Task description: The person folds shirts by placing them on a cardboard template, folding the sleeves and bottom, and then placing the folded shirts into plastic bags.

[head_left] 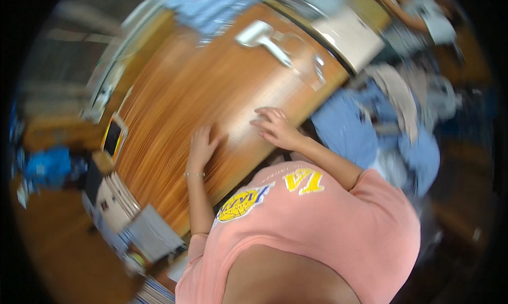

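Note:
My left hand (201,148) is on or just above the wooden tabletop (174,98), its fingers stretched out, the thumb apart, and nothing in it. A bracelet circles that wrist. To its right, near the table's near edge, my right hand (276,128) also holds nothing, with its fingers spread. Farther off on the table lies a white tool (263,39) with a broad head and a straight handle; blur hides its exact kind. Next to it are a pale ring (291,43), perhaps a tape roll, and a small shiny metal item (318,70).
Blue garments in clear wrap (211,10) lie at the table's far end. A pile of blue cloth (352,127) is beside the right edge. On the left stand a yellow-and-black device (112,137) and a stack of cards (116,201). At top right, another person's arm (394,8) shows.

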`<state>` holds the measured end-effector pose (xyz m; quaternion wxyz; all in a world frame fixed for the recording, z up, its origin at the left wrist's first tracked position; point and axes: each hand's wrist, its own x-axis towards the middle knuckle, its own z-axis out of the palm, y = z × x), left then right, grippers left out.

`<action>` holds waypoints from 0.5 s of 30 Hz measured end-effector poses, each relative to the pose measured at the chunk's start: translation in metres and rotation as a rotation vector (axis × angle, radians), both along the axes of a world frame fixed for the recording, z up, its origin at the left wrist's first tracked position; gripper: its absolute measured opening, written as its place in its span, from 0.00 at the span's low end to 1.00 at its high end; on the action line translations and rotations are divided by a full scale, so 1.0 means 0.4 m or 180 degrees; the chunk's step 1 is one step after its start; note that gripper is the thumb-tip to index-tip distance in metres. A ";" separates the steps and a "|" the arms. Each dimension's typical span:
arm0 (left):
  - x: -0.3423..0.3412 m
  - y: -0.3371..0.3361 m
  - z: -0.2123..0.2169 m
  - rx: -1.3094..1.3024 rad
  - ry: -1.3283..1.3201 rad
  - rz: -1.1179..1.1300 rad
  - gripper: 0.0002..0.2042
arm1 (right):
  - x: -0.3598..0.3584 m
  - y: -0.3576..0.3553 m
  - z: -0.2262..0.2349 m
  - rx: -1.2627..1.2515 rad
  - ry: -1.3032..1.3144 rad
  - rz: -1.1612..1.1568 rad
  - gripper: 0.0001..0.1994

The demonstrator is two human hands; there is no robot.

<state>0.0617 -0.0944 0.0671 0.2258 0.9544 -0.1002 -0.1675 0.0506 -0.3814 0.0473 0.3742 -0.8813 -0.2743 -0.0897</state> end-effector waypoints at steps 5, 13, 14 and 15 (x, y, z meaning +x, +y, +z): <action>0.057 -0.313 0.104 0.0000 -0.0411 -0.1830 0.27 | -0.300 -0.221 -0.089 0.0324 0.0408 -0.1442 0.14; -0.177 -0.826 0.037 -0.0378 0.0477 -0.3580 0.27 | -0.607 -0.700 -0.332 0.0571 0.3349 -0.2414 0.19; -0.198 -0.867 0.020 -0.0307 0.0693 -0.3652 0.27 | -0.621 -0.758 -0.396 0.0733 0.3525 -0.2225 0.19; -0.213 -0.908 -0.002 -0.0242 0.0913 -0.3715 0.26 | -0.621 -0.821 -0.456 0.0889 0.3701 -0.2030 0.20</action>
